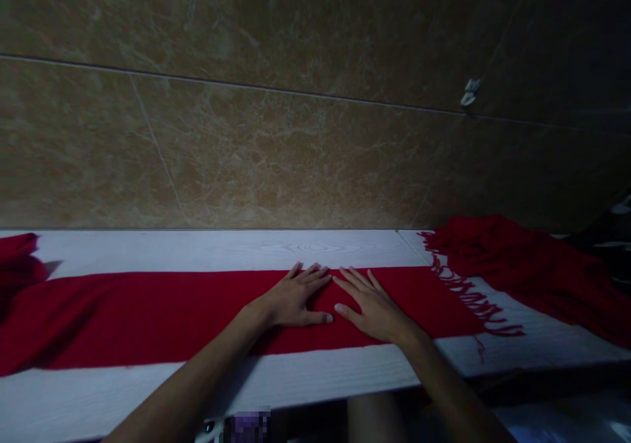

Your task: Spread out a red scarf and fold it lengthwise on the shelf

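Observation:
A long red scarf (pixel 172 311) lies stretched out across a white wood-grain tabletop (pixel 197 251). Its fringed end (pixel 476 298) is on the right, with tassels spread over the white surface. My left hand (pixel 296 298) rests flat on the middle of the scarf, fingers spread. Close beside it, my right hand (pixel 367 302) also presses flat on the cloth, fingers apart and thumb pointing toward the left one. Neither hand grips anything. At the far left the scarf rises into a bunched fold (pixel 20 265).
A second crumpled red cloth (pixel 513 259) lies at the right, against the wall and over the table's front edge side. Behind the table stands a brown marbled tile wall (pixel 296 140) with a small white fitting (pixel 470 93). A purple patterned item (pixel 249 426) shows below the table edge.

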### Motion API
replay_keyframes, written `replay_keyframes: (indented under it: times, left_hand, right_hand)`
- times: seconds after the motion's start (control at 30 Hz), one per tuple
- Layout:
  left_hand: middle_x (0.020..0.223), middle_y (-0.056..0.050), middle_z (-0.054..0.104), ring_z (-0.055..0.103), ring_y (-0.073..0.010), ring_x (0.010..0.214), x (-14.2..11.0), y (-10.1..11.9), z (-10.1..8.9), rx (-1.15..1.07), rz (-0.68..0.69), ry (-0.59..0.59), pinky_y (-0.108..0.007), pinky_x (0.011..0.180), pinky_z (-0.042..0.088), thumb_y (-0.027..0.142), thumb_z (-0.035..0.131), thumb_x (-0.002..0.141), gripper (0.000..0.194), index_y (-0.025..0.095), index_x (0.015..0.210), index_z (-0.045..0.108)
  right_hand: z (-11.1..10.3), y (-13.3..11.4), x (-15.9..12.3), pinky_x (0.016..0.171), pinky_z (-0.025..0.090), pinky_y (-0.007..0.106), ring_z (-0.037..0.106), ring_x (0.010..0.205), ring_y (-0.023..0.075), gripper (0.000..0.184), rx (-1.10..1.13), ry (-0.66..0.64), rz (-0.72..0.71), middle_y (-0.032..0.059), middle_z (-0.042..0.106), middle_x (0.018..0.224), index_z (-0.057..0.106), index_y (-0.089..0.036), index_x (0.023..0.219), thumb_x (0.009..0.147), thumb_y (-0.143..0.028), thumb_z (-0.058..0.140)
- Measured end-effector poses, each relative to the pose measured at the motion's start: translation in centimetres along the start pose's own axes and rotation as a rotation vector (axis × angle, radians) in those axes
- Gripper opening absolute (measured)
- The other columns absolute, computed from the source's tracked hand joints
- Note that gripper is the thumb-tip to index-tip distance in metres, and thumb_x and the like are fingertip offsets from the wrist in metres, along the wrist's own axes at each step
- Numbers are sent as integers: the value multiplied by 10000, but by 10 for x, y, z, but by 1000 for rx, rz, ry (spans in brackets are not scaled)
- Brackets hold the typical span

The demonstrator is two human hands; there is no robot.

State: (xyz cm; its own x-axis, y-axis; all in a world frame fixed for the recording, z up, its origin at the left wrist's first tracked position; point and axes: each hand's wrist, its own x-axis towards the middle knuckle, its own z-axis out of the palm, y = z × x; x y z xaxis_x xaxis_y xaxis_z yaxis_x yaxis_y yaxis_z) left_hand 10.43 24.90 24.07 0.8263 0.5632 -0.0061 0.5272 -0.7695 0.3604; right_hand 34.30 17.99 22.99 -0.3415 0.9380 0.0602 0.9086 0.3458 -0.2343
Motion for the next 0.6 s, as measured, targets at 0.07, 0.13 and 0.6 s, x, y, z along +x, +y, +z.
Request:
replay_keyframes:
  times: [0.07,0.13,0.6]
  left_hand:
    - [1713,-144,224,157,-315,1609,1,-1,1,-6,2,-1,-583,1304,45,806,538,884,994,225,1652,293]
    - [1717,-139,212,148,-311,1611,1,-1,2,-14,2,-4,-583,1305,32,821,530,878,1017,222,1658,272]
    - [1751,-115,178,57,-311,1626,-9,5,-3,15,22,-15,-605,1294,-22,738,376,979,902,172,1664,231]
  right_hand:
    - [3,2,1,1303,133,587,191,1599,270,685,-14,13,9,108,266,1707,411,-217,1611,1052,-613,409]
    - [8,5,2,1296,143,610,199,1595,283,699,-33,24,8,111,278,1701,404,-216,1615,1055,-633,371]
    - [89,86,22,1188,386,649,449,1468,373,723,-65,377,-164,54,531,1561,533,-378,1538,942,-748,360]
